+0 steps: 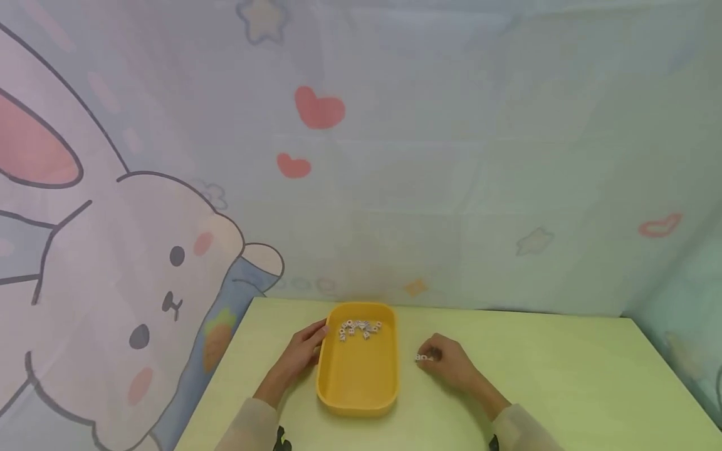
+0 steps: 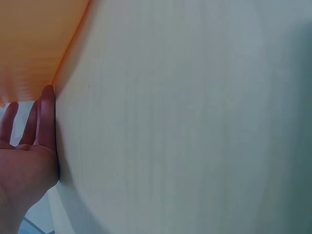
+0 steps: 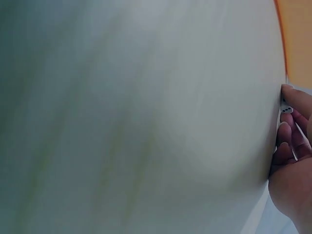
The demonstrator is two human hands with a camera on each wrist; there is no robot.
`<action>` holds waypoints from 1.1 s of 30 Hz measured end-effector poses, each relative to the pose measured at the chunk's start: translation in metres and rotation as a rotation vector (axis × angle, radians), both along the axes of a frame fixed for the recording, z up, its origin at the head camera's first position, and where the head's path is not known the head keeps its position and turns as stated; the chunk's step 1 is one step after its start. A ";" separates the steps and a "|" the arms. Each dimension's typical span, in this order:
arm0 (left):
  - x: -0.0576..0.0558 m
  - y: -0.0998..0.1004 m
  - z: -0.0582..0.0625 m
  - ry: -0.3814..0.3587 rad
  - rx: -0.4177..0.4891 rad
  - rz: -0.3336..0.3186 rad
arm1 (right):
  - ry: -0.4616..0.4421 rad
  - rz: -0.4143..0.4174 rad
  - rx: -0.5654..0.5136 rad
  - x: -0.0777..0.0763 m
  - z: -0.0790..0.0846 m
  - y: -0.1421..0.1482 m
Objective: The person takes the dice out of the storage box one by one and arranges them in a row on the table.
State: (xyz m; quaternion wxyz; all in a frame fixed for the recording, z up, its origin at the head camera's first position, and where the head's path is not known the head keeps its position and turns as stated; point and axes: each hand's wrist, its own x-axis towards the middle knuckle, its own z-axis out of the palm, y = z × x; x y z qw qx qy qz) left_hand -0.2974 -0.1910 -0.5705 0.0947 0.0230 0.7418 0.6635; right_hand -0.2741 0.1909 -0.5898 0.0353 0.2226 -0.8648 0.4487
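Observation:
A yellow tray point(image 1: 359, 376) stands on the table, with several small white dice point(image 1: 366, 336) gathered at its far end. My left hand point(image 1: 298, 356) rests at the tray's left side. Its fingers reach out straight against the orange-looking tray wall point(image 2: 36, 53) in the left wrist view. To the right of the tray, my right hand point(image 1: 448, 363) is low at the tabletop and pinches white dice point(image 1: 422, 357) at its fingertips. One die point(image 3: 287, 109) with dark pips shows between thumb and fingers in the right wrist view; the curled fingers partly hide the rest.
The pale yellow-green table point(image 1: 553, 369) extends to the right of my right hand. Behind it hangs a cloth backdrop point(image 1: 429, 188) printed with a rabbit, hearts and stars. The tray's raised rim point(image 1: 397, 357) lies between my two hands.

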 end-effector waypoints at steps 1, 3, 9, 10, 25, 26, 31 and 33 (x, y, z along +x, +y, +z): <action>-0.001 0.002 0.001 0.002 0.005 -0.002 | -0.001 0.001 -0.003 0.000 0.000 0.002; -0.002 0.005 0.001 0.007 0.011 -0.007 | -0.005 -0.002 -0.001 -0.001 0.002 0.006; 0.002 -0.001 -0.001 -0.003 -0.003 -0.003 | -0.078 0.007 0.036 -0.002 0.000 0.002; 0.002 -0.001 -0.001 -0.006 -0.004 -0.004 | -0.094 0.009 0.041 -0.002 0.001 0.002; -0.005 0.002 0.002 0.003 0.026 0.006 | -0.220 0.045 0.004 -0.017 0.012 0.012; -0.005 0.003 0.003 0.005 0.024 0.006 | -0.234 0.041 -0.005 -0.017 0.011 0.013; -0.004 0.005 0.003 0.001 0.011 0.014 | -0.280 0.035 -0.050 -0.018 0.008 0.015; -0.003 0.005 0.004 0.005 0.014 0.016 | -0.274 0.030 -0.066 -0.019 0.009 0.015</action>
